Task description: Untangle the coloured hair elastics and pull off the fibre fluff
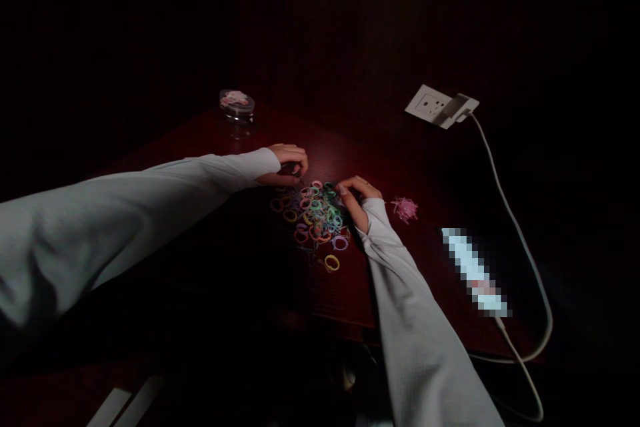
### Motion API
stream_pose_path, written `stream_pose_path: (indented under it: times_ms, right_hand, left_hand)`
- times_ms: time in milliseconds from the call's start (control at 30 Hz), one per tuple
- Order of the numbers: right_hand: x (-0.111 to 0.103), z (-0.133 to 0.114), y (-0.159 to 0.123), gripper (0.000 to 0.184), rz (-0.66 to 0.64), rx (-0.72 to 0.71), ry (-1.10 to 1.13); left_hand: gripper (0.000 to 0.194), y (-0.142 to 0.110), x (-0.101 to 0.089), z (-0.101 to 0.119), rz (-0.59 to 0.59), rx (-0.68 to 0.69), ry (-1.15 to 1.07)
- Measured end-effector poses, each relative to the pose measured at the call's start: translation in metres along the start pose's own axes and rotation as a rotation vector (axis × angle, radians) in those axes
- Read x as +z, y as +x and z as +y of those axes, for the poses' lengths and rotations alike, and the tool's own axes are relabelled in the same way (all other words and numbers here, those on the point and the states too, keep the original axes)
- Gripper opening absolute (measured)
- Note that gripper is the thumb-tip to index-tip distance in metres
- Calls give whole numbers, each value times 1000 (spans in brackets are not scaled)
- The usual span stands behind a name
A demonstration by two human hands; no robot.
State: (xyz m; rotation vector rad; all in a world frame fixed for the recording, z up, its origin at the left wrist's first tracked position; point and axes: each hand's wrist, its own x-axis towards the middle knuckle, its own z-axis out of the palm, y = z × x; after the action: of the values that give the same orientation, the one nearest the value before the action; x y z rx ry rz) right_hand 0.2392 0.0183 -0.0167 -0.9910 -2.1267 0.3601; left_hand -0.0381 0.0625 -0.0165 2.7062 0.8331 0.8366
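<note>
A heap of small coloured rubber bands point(316, 215) lies on a dark red-brown table point(260, 260). My left hand point(286, 163) rests at the heap's far left edge with its fingers curled; what they hold, if anything, is too dark to make out. My right hand point(356, 193) sits at the heap's right edge, fingers bent down onto the bands in a pinch. Both arms wear pale grey sleeves. One yellow band point(331, 263) lies apart, nearer to me.
A small clear lidded tub point(237, 105) stands at the table's far left. A pink clump of small bits point(405, 208) lies right of my right hand. A white wall socket with a plug point(443, 107) and cable point(520, 240) is at the right. The surroundings are very dark.
</note>
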Motion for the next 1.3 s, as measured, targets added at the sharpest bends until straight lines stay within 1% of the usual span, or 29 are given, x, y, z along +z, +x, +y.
stream_pose_path:
  times_ms: [100, 167, 233, 333, 533, 600, 767, 900, 1133, 1300]
  right_hand:
    - [2, -2, 1, 31, -31, -26, 20]
    - [3, -5, 0, 29, -66, -46, 27]
    - [4, -9, 0, 27, -86, -65, 28]
    - [5, -19, -1, 25, -105, -90, 8]
    - [14, -39, 2, 19, -134, -116, -94]
    - [19, -46, 5, 18, -119, -90, -145]
    - [36, -59, 10, 15, -44, 30, -227]
    - [45, -58, 10, 15, -72, 52, -253]
    - [49, -48, 8, 11, -98, 113, -226]
    - [52, -48, 9, 10, -101, 116, -201]
  left_hand:
    - [44, 2, 3, 7, -43, 32, 23]
    - [52, 3, 4, 9, -65, 29, 29]
    - [50, 4, 5, 10, -56, -11, 14]
    - [41, 4, 4, 9, -9, -83, -27]
    - [32, 4, 1, 9, -38, -75, -17]
    - [33, 4, 2, 7, -29, -72, -23]
    - [38, 5, 7, 3, 13, -81, -58]
    - [41, 5, 9, 3, 35, -110, -73]
    - [40, 5, 9, 2, -12, -141, -43]
    - [42, 5, 11, 0, -3, -140, -35]
